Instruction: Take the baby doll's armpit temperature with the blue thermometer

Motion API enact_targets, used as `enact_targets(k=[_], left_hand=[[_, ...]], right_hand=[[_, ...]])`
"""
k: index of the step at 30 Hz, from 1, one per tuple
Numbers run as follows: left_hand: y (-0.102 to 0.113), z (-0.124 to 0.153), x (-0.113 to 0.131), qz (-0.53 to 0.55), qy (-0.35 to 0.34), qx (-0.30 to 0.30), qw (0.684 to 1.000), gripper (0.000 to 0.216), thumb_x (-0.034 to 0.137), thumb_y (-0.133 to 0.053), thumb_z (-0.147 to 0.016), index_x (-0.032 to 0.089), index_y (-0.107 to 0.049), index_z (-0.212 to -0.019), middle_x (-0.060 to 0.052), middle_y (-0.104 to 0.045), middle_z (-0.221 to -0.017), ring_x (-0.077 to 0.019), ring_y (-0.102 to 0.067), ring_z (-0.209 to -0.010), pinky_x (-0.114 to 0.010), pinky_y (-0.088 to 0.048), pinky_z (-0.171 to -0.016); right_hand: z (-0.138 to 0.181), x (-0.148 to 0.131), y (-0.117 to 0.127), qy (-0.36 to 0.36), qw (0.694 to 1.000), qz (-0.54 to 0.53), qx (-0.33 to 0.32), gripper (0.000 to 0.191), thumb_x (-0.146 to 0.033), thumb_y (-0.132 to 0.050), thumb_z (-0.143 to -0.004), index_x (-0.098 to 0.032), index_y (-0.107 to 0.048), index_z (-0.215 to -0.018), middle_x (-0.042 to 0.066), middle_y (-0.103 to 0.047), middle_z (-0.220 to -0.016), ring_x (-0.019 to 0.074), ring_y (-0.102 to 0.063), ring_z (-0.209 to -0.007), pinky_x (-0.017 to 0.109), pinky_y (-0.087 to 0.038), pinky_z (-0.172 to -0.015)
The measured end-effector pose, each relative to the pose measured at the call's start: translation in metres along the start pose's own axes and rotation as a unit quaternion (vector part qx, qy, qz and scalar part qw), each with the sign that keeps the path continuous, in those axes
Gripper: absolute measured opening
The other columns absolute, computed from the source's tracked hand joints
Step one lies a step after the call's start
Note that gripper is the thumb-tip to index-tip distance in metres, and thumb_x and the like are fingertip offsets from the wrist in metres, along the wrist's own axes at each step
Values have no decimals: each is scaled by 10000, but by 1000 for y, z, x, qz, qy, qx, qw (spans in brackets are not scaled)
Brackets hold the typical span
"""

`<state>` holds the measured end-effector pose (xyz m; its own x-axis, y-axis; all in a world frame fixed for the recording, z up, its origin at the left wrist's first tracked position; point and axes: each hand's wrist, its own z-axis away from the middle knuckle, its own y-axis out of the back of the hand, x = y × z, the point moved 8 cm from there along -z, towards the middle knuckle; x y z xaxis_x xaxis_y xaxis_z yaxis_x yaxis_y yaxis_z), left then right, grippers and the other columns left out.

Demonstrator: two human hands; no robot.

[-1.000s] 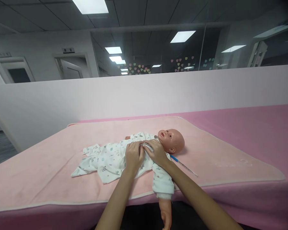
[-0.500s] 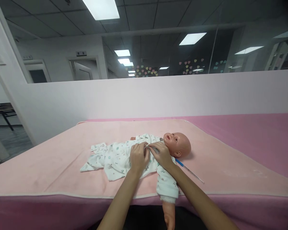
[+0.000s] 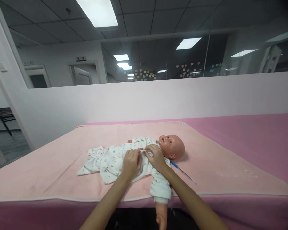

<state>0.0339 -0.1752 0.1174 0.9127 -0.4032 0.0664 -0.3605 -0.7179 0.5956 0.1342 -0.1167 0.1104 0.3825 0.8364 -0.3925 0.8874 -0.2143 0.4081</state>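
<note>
While left hand [image 3: 131, 163] and right hand [image 3: 156, 158] pinch the outfit [image 3: 111, 161], one doll arm [image 3: 161, 210] overhangs the table edge [image 3: 50, 206].

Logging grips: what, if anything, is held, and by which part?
Left hand and right hand pinch the baby outfit at its front, seemingly by a thin white strip.
</note>
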Motion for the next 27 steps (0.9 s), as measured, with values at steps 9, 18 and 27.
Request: enact_targets(k=[9, 18, 27], left_hand=[[19, 11, -23, -34, 94, 10, 995, 118, 228, -447, -780, 191, -550, -823, -31, -601, -814, -180, -530, -788, -318, -390, -725], [18, 12, -25, 4, 118, 12, 993, 144, 207, -367, -822, 196, -508, -797, -23, -583, -738, -167, -522, -709, -315, -387, -703], [19, 14, -26, -19, 135, 19, 990, 159, 278, -422, -819, 203, -544, -887, -22, -597, -709, -185, -526, -718, -329, -377, -711]], right_hand=[[0, -8, 10, -1, 999, 5, 36, 90, -209, -484, -785, -197, -555, -730, 24, -605, -726, 173, -539, -726, 290, -393, -691], [2, -5, 9, -1, 999, 6, 38, 98, -218, -483, -779, -197, -558, -718, 22, -602, -715, 171, -534, -720, 287, -389, -680], [2, -3, 8, 0, 999, 8, 34, 93, -213, -485, -776, -199, -559, -721, 23, -610, -716, 176, -543, -719, 290, -398, -681]])
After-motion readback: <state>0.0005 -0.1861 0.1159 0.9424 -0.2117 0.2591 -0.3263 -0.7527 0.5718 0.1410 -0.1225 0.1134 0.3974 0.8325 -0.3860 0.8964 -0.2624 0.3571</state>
